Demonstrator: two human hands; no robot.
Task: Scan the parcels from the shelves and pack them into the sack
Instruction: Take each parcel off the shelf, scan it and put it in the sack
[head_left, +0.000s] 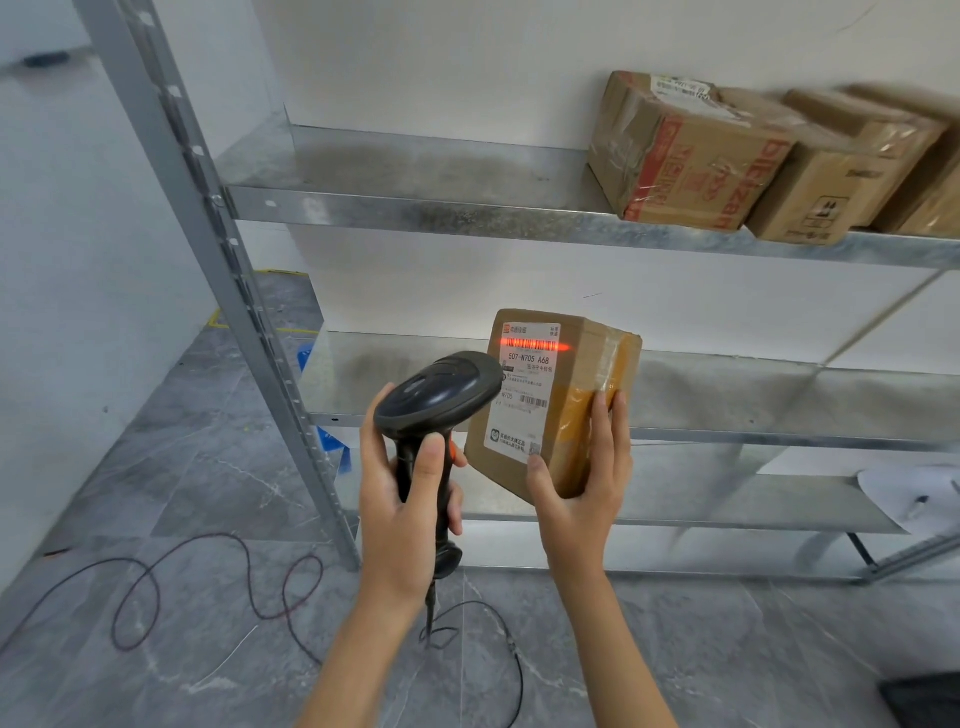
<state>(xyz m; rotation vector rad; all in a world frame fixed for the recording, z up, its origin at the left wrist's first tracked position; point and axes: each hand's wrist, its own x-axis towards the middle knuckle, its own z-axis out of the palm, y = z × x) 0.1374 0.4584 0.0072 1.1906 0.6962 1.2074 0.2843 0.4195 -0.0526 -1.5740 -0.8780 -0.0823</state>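
Note:
My left hand (402, 512) grips the handle of a black barcode scanner (439, 392) with its head aimed to the right. A red scan line lies across the barcode at the top of the white label on a small brown cardboard parcel (571, 384). My right hand (584, 480) holds that parcel upright from below and behind, thumb on the label's lower corner, fingers up its taped side. The parcel hangs in front of the middle shelf (727, 400). Several more brown parcels (691, 156) sit at the right of the upper shelf (415, 208). No sack is in view.
A grey metal upright (208, 249) of the shelving slants down the left. The scanner's cable (493, 639) and a red wire (171, 582) loop on the grey marble floor. White paper (914, 493) lies on a lower shelf at right. A dark object (924, 701) shows at the bottom right corner.

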